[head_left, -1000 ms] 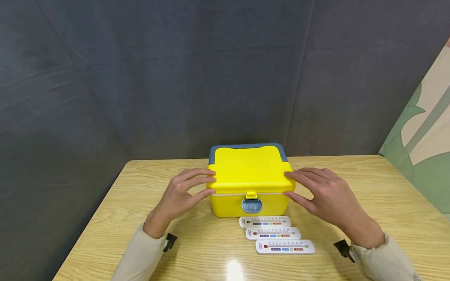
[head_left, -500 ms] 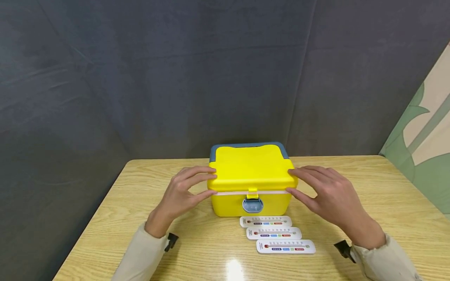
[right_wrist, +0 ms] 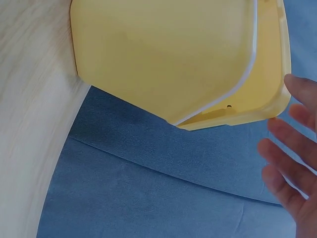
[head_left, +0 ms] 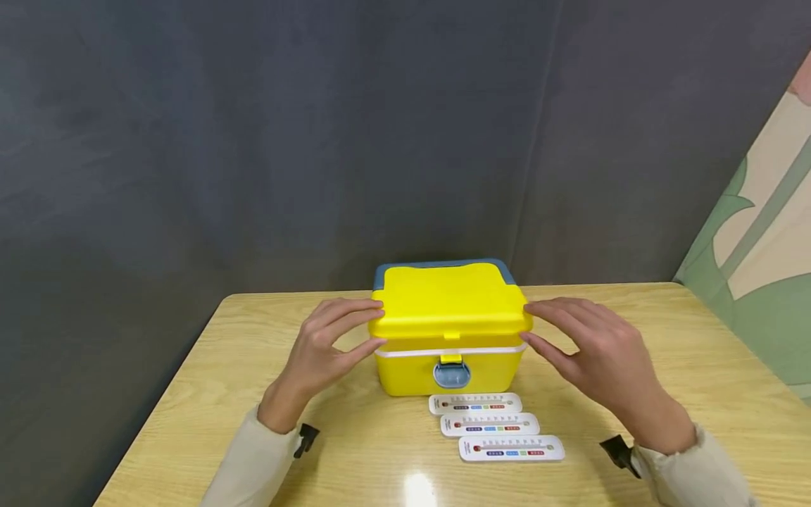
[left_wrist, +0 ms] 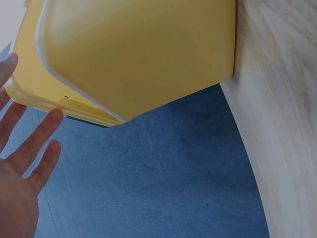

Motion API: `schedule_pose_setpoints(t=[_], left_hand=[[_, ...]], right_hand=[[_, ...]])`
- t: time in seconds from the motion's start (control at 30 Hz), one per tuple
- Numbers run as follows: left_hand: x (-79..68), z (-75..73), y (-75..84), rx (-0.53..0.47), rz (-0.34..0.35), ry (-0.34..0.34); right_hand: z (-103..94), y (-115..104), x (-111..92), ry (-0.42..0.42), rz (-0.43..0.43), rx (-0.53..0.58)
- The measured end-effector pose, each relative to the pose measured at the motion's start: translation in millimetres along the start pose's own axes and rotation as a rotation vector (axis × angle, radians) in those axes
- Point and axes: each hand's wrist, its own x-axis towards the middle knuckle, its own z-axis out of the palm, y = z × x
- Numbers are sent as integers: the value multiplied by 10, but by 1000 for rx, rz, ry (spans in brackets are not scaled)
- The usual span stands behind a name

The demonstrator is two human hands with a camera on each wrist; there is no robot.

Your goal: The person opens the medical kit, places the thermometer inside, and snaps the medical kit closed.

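Observation:
A yellow storage box (head_left: pixel 408 373) with a blue-grey latch (head_left: pixel 452 374) stands on the table. Its lid (head_left: pixel 450 299) is raised a little at the front, and a gap shows above the white rim. At the lid's front left corner, my left hand (head_left: pixel 319 352) grips the edge between thumb and fingertips. My right hand (head_left: pixel 592 352) does the same at the front right corner. Both wrist views show the lid's hollow underside, tilted away from the box body (left_wrist: pixel 148 54). Inside the box, nothing can be made out.
In front of the box lie white thermometers, staggered toward the right: a rear one (head_left: pixel 475 403), a middle one (head_left: pixel 490 424) and a front one (head_left: pixel 510 448). The wooden table (head_left: pixel 355 451) ends at a dark cloth wall (head_left: pixel 380 141). A patterned panel (head_left: pixel 767 296) stands at the right.
The lid was down on the box a second ago. Its front edge has risen with both hands at its corners, and the lid's catch has come up off the latch.

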Motion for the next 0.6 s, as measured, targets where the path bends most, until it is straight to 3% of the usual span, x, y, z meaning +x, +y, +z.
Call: schedule_pose_setpoints(t=[0.17,0.27,0.37,0.6], left_hand=[[-8,-5,5,-2,-6,50],[37,-12,-2,-20,-11,108],[99,-25,-9,-45,-13,160],[204,-30,-31,-75,-32,198]], right_hand=[[45,-68,40,171,-130,51],[63,-98,72,203,-235,87],[86,-125,71,133,-276,99],[183,-135,-2,-88,-243,100]])
